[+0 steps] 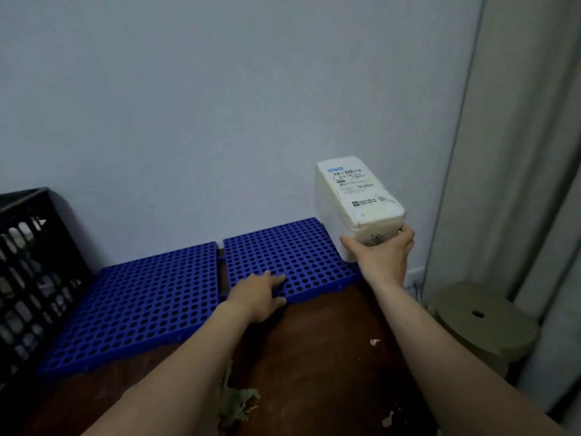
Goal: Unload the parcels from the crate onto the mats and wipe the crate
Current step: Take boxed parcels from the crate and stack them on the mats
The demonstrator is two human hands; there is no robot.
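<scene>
Two blue perforated mats lie side by side against the wall: a left mat [138,306] and a right mat [283,250]. A white parcel [355,196] with a shipping label is tilted in the air above the right mat's right corner; my right hand [385,256] grips its near end from below. My left hand [261,294] rests flat on the near edge of the right mat, fingers straight. The black slatted crate [34,269] stands at the far left, with several parcels showing through its slats.
The mats sit on a worn dark brown table [314,357] with scuffed patches. A round olive stool [481,322] stands to the right below table level. A pale curtain [528,152] hangs at the right, the wall close behind.
</scene>
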